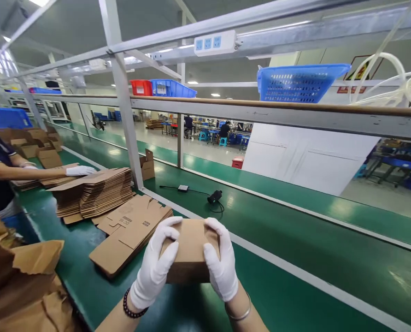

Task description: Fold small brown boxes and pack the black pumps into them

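A small brown cardboard box (190, 249) is held in front of me, above the green table, between both my hands. My left hand (157, 263), in a white glove, wraps its fingers and thumb around the box's left side. On the opposite side my right hand (222, 263), gloved in white too, grips with its thumb on the top face. Just left of the box lies a stack of flat printed cartons (132, 230). Behind that stack is a taller pile of folded cartons (103, 193). The underside of the box is hidden.
A co-worker's gloved hand (80, 171) rests by the carton pile. A black device with a cable (214, 197) lies on the green belt. A metal post (124, 92) rises ahead, and a shelf holds a blue basket (295, 83). Crumpled brown paper (26, 286) is at lower left.
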The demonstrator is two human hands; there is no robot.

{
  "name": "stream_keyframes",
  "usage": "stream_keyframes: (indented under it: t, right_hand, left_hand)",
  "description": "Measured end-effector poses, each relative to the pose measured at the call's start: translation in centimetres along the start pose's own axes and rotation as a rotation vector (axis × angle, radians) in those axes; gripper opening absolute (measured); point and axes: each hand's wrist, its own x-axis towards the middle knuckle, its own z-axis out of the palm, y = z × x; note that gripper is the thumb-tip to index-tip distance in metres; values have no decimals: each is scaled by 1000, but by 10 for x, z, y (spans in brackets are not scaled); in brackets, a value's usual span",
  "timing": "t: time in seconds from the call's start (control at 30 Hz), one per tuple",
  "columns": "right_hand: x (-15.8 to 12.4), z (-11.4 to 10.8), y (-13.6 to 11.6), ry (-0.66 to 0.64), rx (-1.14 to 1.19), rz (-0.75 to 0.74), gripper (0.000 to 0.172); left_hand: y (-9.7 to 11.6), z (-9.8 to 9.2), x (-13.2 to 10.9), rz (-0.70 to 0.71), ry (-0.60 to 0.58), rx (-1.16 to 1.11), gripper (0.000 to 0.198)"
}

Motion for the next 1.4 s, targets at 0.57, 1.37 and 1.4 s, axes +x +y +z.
stream_keyframes:
  t: [0.57, 1.37, 1.4]
  right_hand:
    - [4, -5, -4, -20, -140, -136, 28]
    - [31, -29, 33, -182, 336, 575, 54]
    - [31, -28, 34, -181, 338, 584, 48]
  left_hand:
    - [4, 4, -4, 45, -22, 69, 35]
    - [19, -43, 30, -704, 598, -903, 31]
    - [20, -42, 29, -712, 603, -901, 31]
